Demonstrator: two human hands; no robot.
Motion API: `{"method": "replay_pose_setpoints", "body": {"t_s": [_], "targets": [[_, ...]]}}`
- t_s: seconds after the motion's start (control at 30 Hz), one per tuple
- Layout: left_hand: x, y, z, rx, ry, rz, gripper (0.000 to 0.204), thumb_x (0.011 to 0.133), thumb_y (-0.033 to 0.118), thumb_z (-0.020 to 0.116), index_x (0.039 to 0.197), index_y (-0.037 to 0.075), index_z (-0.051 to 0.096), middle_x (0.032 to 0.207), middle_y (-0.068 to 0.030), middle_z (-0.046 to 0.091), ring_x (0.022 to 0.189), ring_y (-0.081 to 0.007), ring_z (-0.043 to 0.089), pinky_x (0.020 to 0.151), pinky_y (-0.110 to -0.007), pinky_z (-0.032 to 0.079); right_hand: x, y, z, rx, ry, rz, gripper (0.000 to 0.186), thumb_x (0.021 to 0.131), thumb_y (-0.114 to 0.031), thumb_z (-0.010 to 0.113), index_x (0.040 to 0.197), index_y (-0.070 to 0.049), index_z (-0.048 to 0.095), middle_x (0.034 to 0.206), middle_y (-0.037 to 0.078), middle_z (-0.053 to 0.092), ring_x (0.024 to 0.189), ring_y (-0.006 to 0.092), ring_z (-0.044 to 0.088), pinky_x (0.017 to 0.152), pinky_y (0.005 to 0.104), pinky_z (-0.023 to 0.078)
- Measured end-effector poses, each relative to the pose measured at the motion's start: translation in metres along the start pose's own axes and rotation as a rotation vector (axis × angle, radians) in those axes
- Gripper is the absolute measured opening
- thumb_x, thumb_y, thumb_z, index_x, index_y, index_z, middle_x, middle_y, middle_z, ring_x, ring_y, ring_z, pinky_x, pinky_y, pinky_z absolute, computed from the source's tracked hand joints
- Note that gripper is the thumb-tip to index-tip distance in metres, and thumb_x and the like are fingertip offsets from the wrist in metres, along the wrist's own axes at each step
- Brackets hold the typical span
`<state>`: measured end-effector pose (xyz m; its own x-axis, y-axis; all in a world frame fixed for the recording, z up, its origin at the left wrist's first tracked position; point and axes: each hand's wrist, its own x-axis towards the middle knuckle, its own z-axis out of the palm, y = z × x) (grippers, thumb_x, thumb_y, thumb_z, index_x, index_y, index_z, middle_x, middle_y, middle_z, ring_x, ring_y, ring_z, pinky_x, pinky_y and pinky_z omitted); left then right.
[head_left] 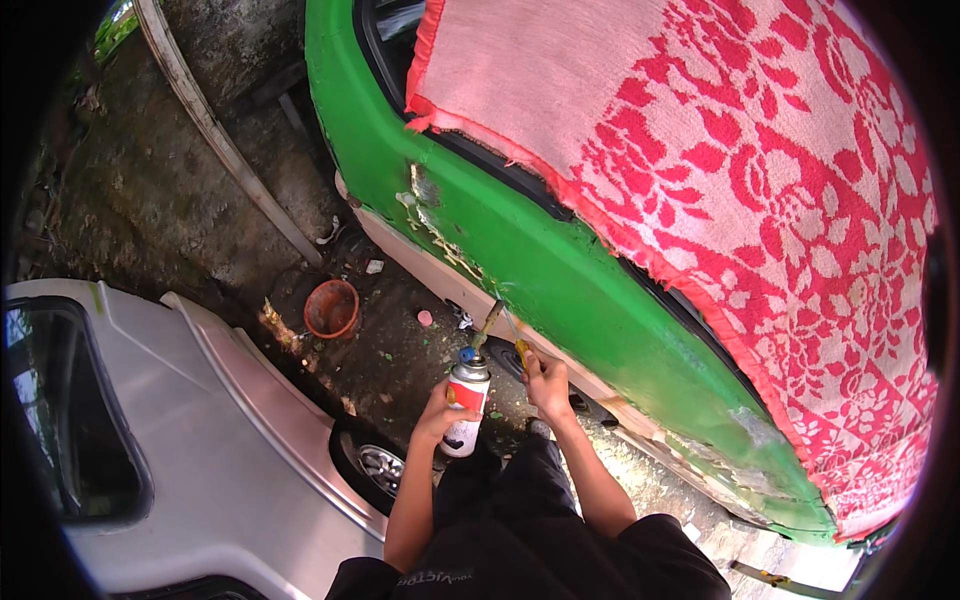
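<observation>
My left hand point(438, 412) is wrapped round a gas torch point(466, 418), a white and red canister with a blue part at its neck and a brownish tube rising from the top. The tube tilts up toward the green vehicle panel point(560, 285). In my right hand point(546, 386) is a yellow-handled tool point(521, 350) with a thin metal shaft. Its shaft points at the lower edge of the green panel, close to the torch tube's tip. Whether it touches the panel I cannot tell. Bare, flaked patches point(440, 240) show in the green paint.
A red and pink floral cloth point(720, 200) covers the upper part of the green vehicle. A silver car point(220, 430) stands at the left. On the dirty ground are an orange-brown pot point(332, 308) and a pink piece point(425, 318). A long strip point(215, 125) leans at the upper left.
</observation>
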<state>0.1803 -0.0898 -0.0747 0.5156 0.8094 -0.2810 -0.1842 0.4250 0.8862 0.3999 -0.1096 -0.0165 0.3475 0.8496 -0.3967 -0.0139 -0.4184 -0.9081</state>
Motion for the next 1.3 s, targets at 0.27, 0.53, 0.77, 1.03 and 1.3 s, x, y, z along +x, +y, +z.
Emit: {"method": "replay_pose_setpoints", "body": {"t_s": [0.27, 0.53, 0.77, 1.03, 1.3], "targets": [[0.007, 0.003, 0.004, -0.051, 0.007, -0.041, 0.064, 0.062, 0.001, 0.082, 0.122, 0.003, 0.06, 0.106, -0.0121, 0.073, 0.092, -0.022, 0.072, 0.083, -0.037, 0.058, -0.007, 0.012, -0.017, 0.088, 0.018, -0.064, 0.033, 0.107, -0.014, 0.055, 0.137, -0.005, 0.067, 0.069, -0.002, 0.053, 0.057, 0.0062, 0.042, 0.051, 0.0266, 0.036], [0.014, -0.007, 0.0, 0.019, 0.041, 0.012, 0.063, 0.062, 0.003, 0.081, 0.121, 0.002, 0.06, 0.103, -0.0121, 0.072, 0.086, -0.0215, 0.072, 0.079, -0.037, 0.059, 0.003, 0.028, -0.019, 0.197, -0.049, 0.037, 0.04, 0.11, -0.026, 0.053, 0.144, -0.007, 0.06, 0.066, -0.001, 0.049, 0.044, 0.0045, 0.033, 0.039, 0.0248, 0.026], [0.007, -0.009, 0.0, 0.063, 0.099, 0.018, 0.065, 0.06, 0.0, 0.082, 0.121, 0.003, 0.06, 0.103, -0.011, 0.072, 0.088, -0.0211, 0.071, 0.08, -0.036, 0.058, -0.016, 0.021, -0.033, 0.247, -0.034, 0.003, 0.041, 0.11, -0.027, 0.053, 0.144, -0.005, 0.06, 0.066, 0.001, 0.05, 0.042, 0.0055, 0.034, 0.039, 0.0244, 0.027], [0.003, -0.01, 0.002, 0.057, 0.093, 0.022, 0.066, 0.061, 0.001, 0.082, 0.122, 0.003, 0.059, 0.104, -0.0113, 0.072, 0.088, -0.021, 0.071, 0.08, -0.036, 0.058, -0.015, 0.033, -0.039, 0.267, -0.045, 0.035, 0.042, 0.11, -0.026, 0.053, 0.147, -0.007, 0.056, 0.068, 0.002, 0.051, 0.045, 0.0057, 0.034, 0.039, 0.025, 0.025], [0.009, -0.01, -0.001, 0.08, 0.093, 0.032, 0.065, 0.06, 0.001, 0.082, 0.122, 0.003, 0.06, 0.103, -0.0117, 0.073, 0.087, -0.0219, 0.071, 0.08, -0.037, 0.059, -0.015, 0.033, -0.035, 0.288, -0.034, 0.015, 0.039, 0.11, -0.028, 0.053, 0.143, -0.007, 0.061, 0.065, 0.0, 0.049, 0.043, 0.0048, 0.033, 0.039, 0.0238, 0.025]]}}
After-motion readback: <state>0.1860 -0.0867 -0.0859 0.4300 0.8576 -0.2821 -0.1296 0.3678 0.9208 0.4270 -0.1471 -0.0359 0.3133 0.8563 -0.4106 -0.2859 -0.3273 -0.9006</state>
